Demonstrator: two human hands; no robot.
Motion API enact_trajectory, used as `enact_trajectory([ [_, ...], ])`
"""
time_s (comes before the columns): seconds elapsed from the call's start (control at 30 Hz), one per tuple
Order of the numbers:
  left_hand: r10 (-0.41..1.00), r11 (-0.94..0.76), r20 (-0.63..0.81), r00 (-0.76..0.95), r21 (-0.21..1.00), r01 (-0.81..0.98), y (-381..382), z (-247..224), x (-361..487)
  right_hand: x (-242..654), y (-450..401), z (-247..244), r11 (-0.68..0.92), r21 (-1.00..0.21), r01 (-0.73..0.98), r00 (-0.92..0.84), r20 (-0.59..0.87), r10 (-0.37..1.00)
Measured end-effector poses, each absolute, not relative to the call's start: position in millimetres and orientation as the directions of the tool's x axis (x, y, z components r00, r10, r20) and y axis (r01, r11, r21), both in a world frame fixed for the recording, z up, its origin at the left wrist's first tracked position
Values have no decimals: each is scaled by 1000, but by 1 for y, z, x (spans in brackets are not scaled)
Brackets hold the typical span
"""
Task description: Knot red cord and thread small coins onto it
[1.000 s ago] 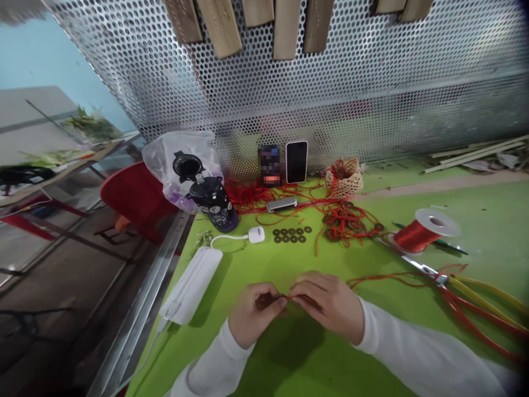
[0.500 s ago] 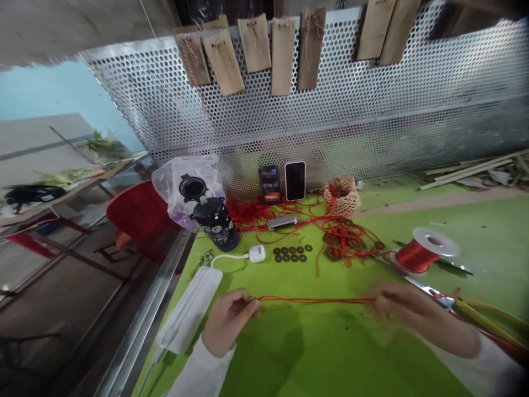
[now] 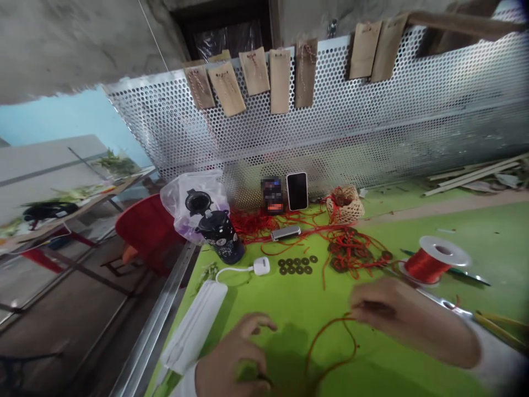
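A thin red cord [image 3: 330,342] loops slack across the green table [image 3: 289,298] between my hands. My right hand [image 3: 397,314] pinches one end of the cord at the centre right. My left hand [image 3: 233,361] is low at the bottom edge, fingers curled near the cord's other end; whether it grips the cord there is hidden. Several dark ring coins [image 3: 296,266] lie in two rows just beyond my hands. A spool of red cord [image 3: 433,259] stands to the right.
A tangle of red cord [image 3: 351,248], a small woven basket [image 3: 345,201], two phones [image 3: 296,191] against the perforated metal screen, a black bottle [image 3: 221,234], a white power bank [image 3: 194,325] with charger, and scissors [image 3: 450,303] sit on the table. A red chair [image 3: 144,231] is left of the table edge.
The cord was drawn out taut between my hands, then went slack into a loop. My right hand moved left and my left hand dropped lower. The view tilted upward.
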State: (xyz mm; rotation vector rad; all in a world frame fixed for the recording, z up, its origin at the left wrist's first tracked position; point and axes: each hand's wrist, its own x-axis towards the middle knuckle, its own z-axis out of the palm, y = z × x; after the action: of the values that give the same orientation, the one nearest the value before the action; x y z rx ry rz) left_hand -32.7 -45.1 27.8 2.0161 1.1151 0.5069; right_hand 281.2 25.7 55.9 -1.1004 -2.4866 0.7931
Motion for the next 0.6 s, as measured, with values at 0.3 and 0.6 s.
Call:
enact_trajectory([
  [0.3, 835, -226, 131, 535, 967, 118, -44, -4, 6, 181, 12, 32, 805, -406, 433, -884, -15, 468],
  [0.6, 931, -87, 4, 366, 974, 211, -45, 5, 17, 224, 58, 11, 679, -508, 530, -781, 19, 624],
])
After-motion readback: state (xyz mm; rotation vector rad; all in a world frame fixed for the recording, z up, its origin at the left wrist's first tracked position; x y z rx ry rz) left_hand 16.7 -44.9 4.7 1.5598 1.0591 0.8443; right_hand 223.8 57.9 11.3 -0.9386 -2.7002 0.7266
